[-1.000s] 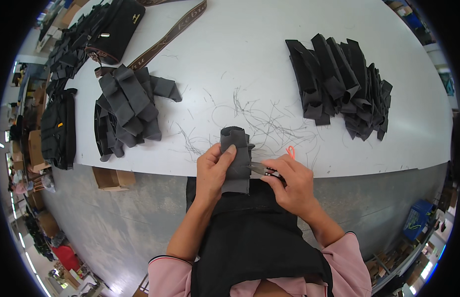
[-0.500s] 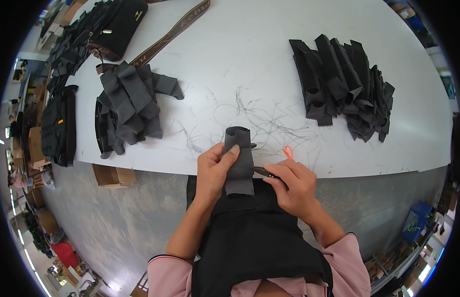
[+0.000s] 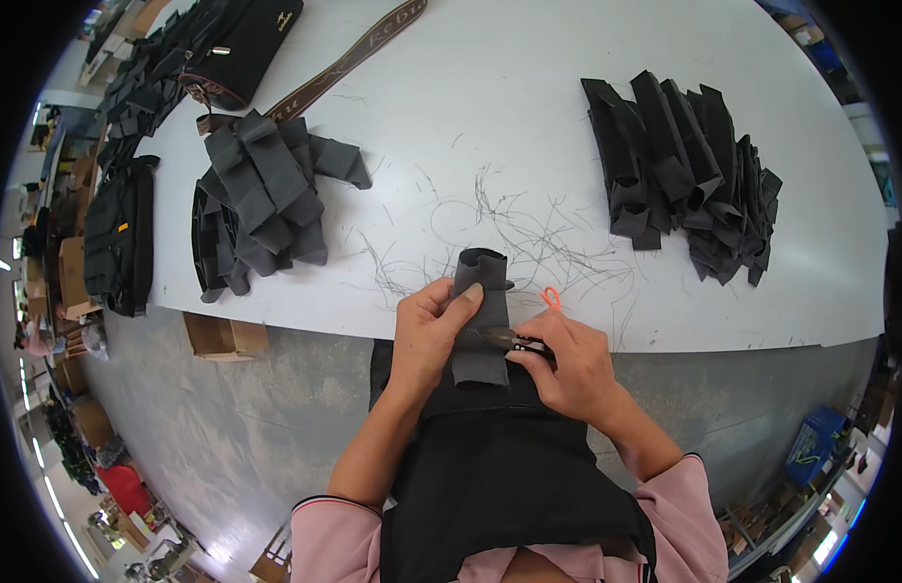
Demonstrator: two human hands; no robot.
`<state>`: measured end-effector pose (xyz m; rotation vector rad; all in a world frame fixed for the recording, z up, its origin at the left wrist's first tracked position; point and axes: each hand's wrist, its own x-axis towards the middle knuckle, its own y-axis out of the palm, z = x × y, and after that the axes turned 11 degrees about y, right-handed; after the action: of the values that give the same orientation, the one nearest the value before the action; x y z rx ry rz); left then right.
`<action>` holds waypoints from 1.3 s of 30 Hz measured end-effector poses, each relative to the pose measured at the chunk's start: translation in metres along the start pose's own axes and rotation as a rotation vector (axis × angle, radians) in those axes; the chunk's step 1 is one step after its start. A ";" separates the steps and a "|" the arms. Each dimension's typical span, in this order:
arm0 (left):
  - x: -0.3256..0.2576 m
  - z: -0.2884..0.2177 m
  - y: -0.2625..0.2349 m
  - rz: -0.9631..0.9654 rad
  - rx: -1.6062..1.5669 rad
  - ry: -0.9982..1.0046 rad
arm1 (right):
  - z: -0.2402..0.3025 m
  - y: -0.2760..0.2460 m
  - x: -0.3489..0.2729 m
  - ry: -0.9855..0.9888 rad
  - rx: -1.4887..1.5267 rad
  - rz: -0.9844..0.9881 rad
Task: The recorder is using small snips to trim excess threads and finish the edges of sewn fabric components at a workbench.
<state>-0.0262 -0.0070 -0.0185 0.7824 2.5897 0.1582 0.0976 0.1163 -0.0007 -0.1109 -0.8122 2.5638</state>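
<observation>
My left hand [image 3: 433,328] grips a dark grey fabric strip [image 3: 481,361], thumb on top and fingers curled beneath. The strip is folded over at its far end and hangs past the table's front edge. Closed around a pair of thread snips [image 3: 530,344], my right hand [image 3: 574,361] holds their blades against the strip's right side. An orange loop [image 3: 552,298] sticks out beyond that hand. Loose thread ends [image 3: 538,233] lie scattered on the table just beyond the strip.
The white table [image 3: 451,58] bears a heap of grey strips [image 3: 266,194] at left and another pile of dark strips [image 3: 679,165] at right. Behind the left heap are a black bag [image 3: 245,53] and a brown strap [image 3: 344,63]. A cardboard box [image 3: 224,337] stands below the table edge.
The snips' blades have moved from the strip's edge onto its surface. Both hands and the strip appear slightly nearer each other, while the whole view has shifted a little.
</observation>
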 end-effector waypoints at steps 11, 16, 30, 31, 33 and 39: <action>0.000 0.004 0.000 0.011 0.037 -0.022 | 0.000 -0.003 0.002 -0.119 -0.141 0.053; -0.001 -0.013 0.008 -0.017 -0.014 -0.038 | 0.002 0.005 -0.009 0.302 0.537 -0.167; 0.013 -0.005 -0.021 0.251 -0.836 -0.173 | -0.007 -0.030 0.018 0.548 0.575 0.406; 0.017 0.004 -0.018 0.103 -0.694 -0.169 | -0.026 -0.019 0.016 0.500 0.297 0.247; 0.012 0.009 -0.026 -0.009 -0.404 0.012 | -0.026 -0.027 0.020 0.521 0.491 0.101; 0.058 -0.077 -0.085 0.253 0.097 0.845 | -0.081 -0.076 0.084 0.218 -0.185 -0.463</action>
<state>-0.1457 -0.0449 0.0104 1.2959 3.2729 0.5432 0.0688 0.2512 -0.0199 -0.2262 -0.8717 2.0030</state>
